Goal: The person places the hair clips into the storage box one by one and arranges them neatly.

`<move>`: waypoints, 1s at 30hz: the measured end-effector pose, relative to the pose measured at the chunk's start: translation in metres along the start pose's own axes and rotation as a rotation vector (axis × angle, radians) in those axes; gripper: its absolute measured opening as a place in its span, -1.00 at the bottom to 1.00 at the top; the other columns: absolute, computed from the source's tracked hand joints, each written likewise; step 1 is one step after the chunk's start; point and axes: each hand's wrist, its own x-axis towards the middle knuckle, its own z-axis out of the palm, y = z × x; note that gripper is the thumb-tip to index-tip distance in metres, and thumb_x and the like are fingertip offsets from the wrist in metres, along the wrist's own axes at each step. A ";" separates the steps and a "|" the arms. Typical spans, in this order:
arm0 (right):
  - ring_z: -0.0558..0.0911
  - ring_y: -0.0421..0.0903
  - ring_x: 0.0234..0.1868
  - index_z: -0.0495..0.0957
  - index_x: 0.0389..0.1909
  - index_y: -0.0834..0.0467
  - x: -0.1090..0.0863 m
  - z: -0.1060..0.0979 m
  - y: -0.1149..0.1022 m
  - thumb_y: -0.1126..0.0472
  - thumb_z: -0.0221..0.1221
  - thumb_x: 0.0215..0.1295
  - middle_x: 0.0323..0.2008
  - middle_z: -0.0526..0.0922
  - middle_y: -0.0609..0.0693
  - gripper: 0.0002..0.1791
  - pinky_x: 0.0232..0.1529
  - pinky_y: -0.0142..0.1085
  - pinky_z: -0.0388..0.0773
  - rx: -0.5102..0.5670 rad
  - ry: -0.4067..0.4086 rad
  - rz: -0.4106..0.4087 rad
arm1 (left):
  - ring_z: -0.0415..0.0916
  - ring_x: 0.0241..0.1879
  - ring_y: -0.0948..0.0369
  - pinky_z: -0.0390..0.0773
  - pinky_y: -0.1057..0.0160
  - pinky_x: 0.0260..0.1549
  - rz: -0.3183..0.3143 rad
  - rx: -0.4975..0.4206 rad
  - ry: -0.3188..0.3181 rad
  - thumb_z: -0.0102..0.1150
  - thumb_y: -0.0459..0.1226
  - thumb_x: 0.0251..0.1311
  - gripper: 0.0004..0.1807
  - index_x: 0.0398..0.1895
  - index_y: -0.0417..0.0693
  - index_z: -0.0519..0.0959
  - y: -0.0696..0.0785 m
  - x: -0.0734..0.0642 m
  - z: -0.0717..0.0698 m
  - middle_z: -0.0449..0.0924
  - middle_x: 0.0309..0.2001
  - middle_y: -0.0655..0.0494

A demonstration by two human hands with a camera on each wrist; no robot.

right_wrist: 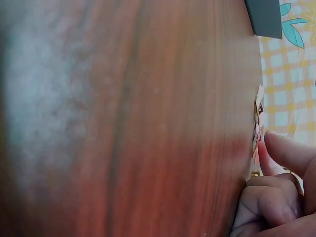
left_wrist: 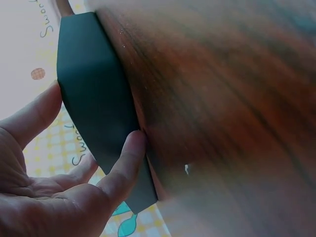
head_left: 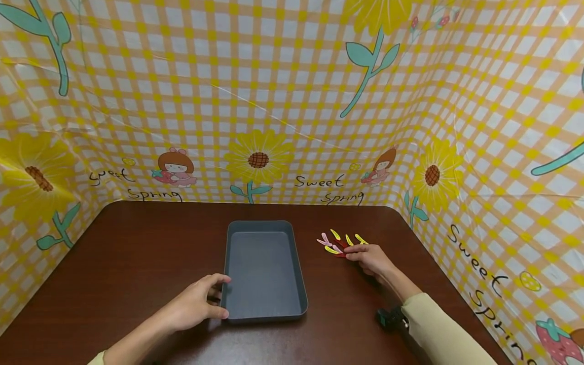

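A dark grey rectangular baking tray (head_left: 264, 274) lies on the brown table. My left hand (head_left: 196, 301) grips its left side near the front corner, index finger and thumb at the rim. In the left wrist view, fingers of the left hand (left_wrist: 74, 192) touch the tray's outer wall (left_wrist: 96, 84). To the tray's right lies a loose group of snap hair clips in pink, yellow (head_left: 335, 234) and red. My right hand (head_left: 374, 259) is over their near right side, its thumb and index fingertips right at a red clip (head_left: 340, 255); I cannot tell whether they pinch it.
A patterned cloth (head_left: 292, 101) rises behind the table and along both sides. The brown wooden tabletop (head_left: 137, 243) extends left of the tray. A dark device (head_left: 388, 319) is at the right wrist, beside the pale sleeve.
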 end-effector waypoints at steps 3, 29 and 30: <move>0.07 -0.27 -0.76 0.59 0.08 0.38 0.002 -0.001 -0.001 0.27 0.29 0.29 -0.76 0.14 -0.22 -0.61 -0.73 -0.43 0.08 -0.011 0.021 0.000 | 0.53 0.12 -0.12 0.62 -0.05 -0.07 -0.003 -0.005 0.000 0.51 -0.28 0.04 -0.23 0.34 -0.19 0.38 0.001 0.003 -0.001 0.38 0.32 -0.24; 0.11 -0.25 -0.80 0.65 -0.03 0.31 0.004 0.006 0.007 0.30 0.34 0.21 -0.74 0.25 -0.19 -0.69 -0.74 -0.40 0.12 -0.088 0.110 0.025 | 0.55 0.08 -0.07 0.62 -0.04 -0.12 -0.032 -0.033 0.010 0.52 -0.27 0.03 -0.23 0.34 -0.13 0.39 -0.007 0.004 0.006 0.36 0.34 -0.27; 0.11 -0.25 -0.80 0.65 -0.03 0.31 0.004 0.006 0.007 0.30 0.34 0.21 -0.74 0.25 -0.19 -0.69 -0.74 -0.40 0.11 -0.087 0.109 0.024 | 0.55 0.07 -0.06 0.62 -0.04 -0.12 -0.034 -0.030 0.013 0.52 -0.27 0.03 -0.24 0.34 -0.12 0.40 -0.007 0.004 0.006 0.37 0.34 -0.27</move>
